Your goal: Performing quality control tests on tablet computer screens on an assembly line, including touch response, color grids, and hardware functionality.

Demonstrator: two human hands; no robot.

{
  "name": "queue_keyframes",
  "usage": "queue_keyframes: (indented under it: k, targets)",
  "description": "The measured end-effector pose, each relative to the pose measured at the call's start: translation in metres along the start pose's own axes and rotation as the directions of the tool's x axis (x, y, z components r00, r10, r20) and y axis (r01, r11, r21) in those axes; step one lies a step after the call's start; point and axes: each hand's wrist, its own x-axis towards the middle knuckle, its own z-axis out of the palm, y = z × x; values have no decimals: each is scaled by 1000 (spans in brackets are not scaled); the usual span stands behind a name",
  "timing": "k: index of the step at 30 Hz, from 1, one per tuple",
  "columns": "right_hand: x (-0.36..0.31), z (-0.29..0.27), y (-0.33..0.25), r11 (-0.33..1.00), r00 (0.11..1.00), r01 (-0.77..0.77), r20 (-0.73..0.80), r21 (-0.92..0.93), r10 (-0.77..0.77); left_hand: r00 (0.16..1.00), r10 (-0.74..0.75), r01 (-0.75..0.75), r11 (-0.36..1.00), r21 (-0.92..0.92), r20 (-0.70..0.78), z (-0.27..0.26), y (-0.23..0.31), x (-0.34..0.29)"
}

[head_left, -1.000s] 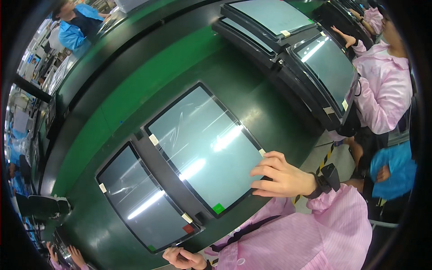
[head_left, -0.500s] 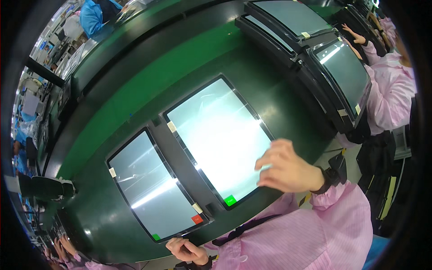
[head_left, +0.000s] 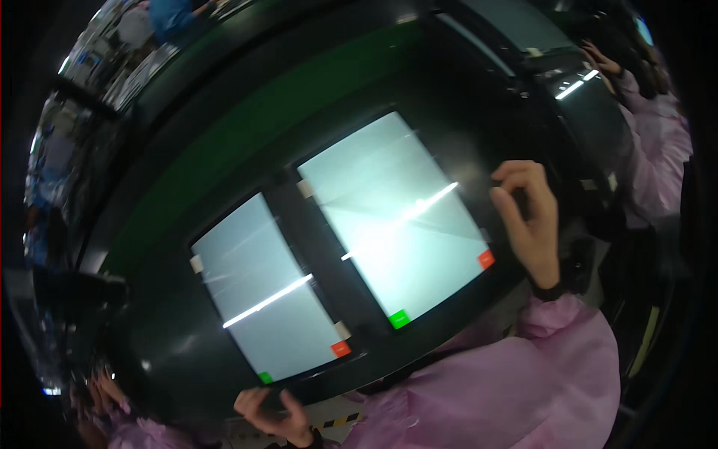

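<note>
Two lit flat display panels lie side by side on the dark green table. The right panel (head_left: 389, 217) is brighter, with a green square at its lower left corner and a red square at its lower right. The left panel (head_left: 258, 288) is greyer and carries similar coloured squares along its near edge. My right hand (head_left: 532, 221) hovers off the right panel's right side, thumb apart from bent fingers, holding nothing. Just below the left panel's near edge is my left hand (head_left: 275, 419), thumb and fingers apart with nothing between them.
Stacked dark-framed panels (head_left: 591, 112) stand at the far right, beside a person in a pink coat (head_left: 658, 150). Another person's hand (head_left: 105, 389) shows at the lower left. A dark rail (head_left: 247, 60) runs along the far side, beyond a green strip (head_left: 247, 135).
My right hand has moved up and right off the right panel's near corner, uncovering its red square. My left hand has shifted left and its fingers have spread. The picture has darkened.
</note>
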Motion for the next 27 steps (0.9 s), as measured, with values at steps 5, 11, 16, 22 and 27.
queue_keyframes:
  k: [5,11,16,22,27]
  targets:
    - [-15,-10,-8,999,979,-14,202,29,8,925,94,-165,972,167,368,11,10,23]
    - [-30,1,-21,994,958,99,264,53,-109,919,120,-210,955,209,375,0,9,33]
    - [-36,2,-19,997,965,72,250,39,-79,855,145,-207,976,70,498,-4,11,46]
    - [-40,1,-22,999,966,17,258,50,-29,768,261,-364,929,63,585,-12,27,89]
    - [-45,1,-18,999,965,2,264,38,-12,724,498,-574,818,17,477,35,65,122]
